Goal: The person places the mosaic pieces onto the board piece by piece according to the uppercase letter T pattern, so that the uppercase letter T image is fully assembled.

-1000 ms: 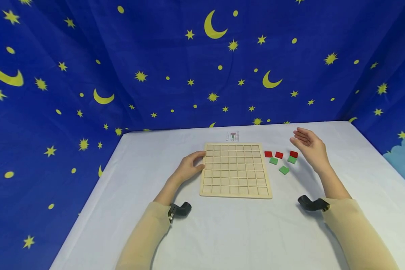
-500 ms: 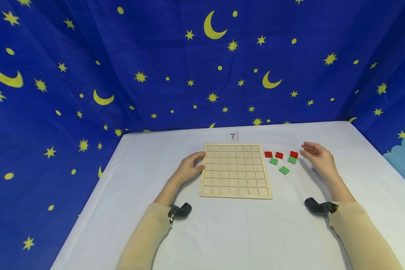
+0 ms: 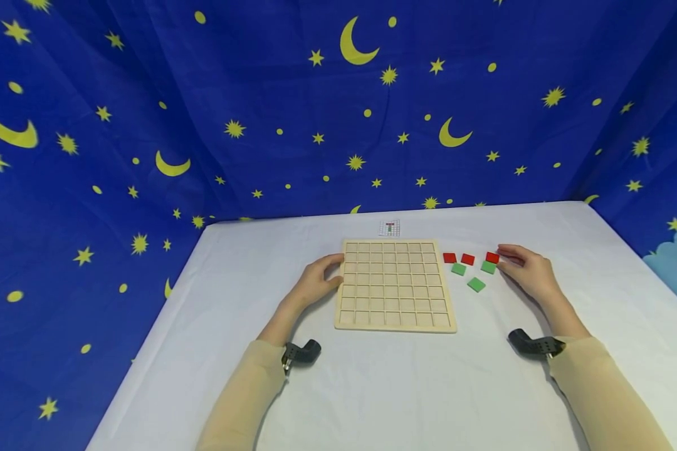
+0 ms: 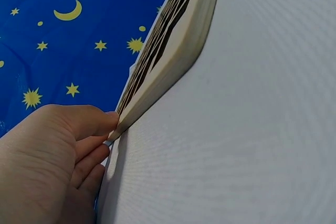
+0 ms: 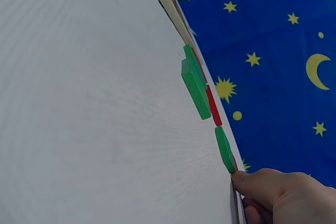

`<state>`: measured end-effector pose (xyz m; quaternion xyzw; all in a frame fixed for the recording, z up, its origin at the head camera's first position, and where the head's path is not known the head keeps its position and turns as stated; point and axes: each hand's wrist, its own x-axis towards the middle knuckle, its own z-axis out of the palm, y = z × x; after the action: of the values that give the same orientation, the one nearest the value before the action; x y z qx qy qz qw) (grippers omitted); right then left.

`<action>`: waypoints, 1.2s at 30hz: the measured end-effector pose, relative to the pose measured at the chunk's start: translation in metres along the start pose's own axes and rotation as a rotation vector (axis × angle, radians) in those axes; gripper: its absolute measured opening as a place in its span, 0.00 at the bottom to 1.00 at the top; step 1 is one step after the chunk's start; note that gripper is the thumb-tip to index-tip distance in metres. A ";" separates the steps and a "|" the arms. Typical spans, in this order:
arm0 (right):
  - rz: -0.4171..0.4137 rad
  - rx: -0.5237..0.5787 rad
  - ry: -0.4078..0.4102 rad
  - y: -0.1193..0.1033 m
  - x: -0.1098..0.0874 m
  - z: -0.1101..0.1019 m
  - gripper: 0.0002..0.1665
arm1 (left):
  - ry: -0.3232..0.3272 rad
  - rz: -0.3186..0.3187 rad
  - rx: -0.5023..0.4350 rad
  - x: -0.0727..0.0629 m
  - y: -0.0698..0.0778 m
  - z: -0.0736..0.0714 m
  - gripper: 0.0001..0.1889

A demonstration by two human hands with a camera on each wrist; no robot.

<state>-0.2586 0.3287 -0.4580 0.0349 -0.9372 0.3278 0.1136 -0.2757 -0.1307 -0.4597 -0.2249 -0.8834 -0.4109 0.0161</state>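
My left hand (image 3: 311, 283) rests at the left edge of a square wooden grid board (image 3: 395, 329), thumb and index finger apart against the rim. In the left wrist view the thumb (image 4: 94, 120) meets the board's edge (image 4: 157, 85), with the other fingers lower down. On the right, my right hand (image 3: 533, 275) has its fingertips at the right side of a red square tile (image 3: 492, 257) and the green tile (image 3: 488, 267) touching it. The right wrist view shows the thumb (image 5: 257, 184) at the end of that green tile (image 5: 224, 149); the other fingers are mostly hidden.
Two more red tiles (image 3: 449, 258) and two more green tiles (image 3: 476, 284) lie between the board and my right hand. Behind the board is a small card (image 3: 389, 228) printed with a red and green T on a grid. A blue star curtain (image 3: 293, 100) hangs behind the white table.
My right hand drew back from above the tiles to the right and down, then came in leftward to the red and green pair. My left hand stayed at the board.
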 end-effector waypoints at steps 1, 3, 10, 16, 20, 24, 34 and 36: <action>-0.001 -0.002 0.000 0.000 0.000 0.000 0.25 | 0.000 -0.001 0.004 0.000 0.000 0.000 0.27; 0.003 -0.007 0.000 0.000 0.000 0.001 0.25 | 0.000 -0.004 0.011 0.000 -0.001 0.001 0.27; 0.000 -0.041 0.039 0.003 -0.001 0.005 0.24 | 0.004 0.009 0.015 -0.001 -0.002 0.001 0.27; -0.013 -0.040 0.066 0.002 -0.003 0.006 0.22 | -0.001 0.006 0.010 -0.001 -0.002 0.003 0.27; 0.004 -0.022 0.084 0.004 -0.004 0.006 0.23 | -0.001 0.009 0.013 -0.001 -0.001 0.003 0.27; 0.066 0.033 0.109 0.003 -0.004 0.004 0.25 | -0.003 0.006 0.011 -0.001 -0.001 0.002 0.27; 0.114 0.182 0.151 -0.017 0.015 -0.008 0.31 | 0.000 0.031 0.027 0.000 -0.002 0.000 0.27; 0.109 0.168 0.152 -0.005 0.027 -0.002 0.31 | -0.002 0.034 0.029 0.000 -0.002 -0.001 0.27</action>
<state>-0.2839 0.3264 -0.4473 -0.0316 -0.8955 0.4128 0.1632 -0.2762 -0.1328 -0.4607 -0.2399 -0.8853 -0.3976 0.0255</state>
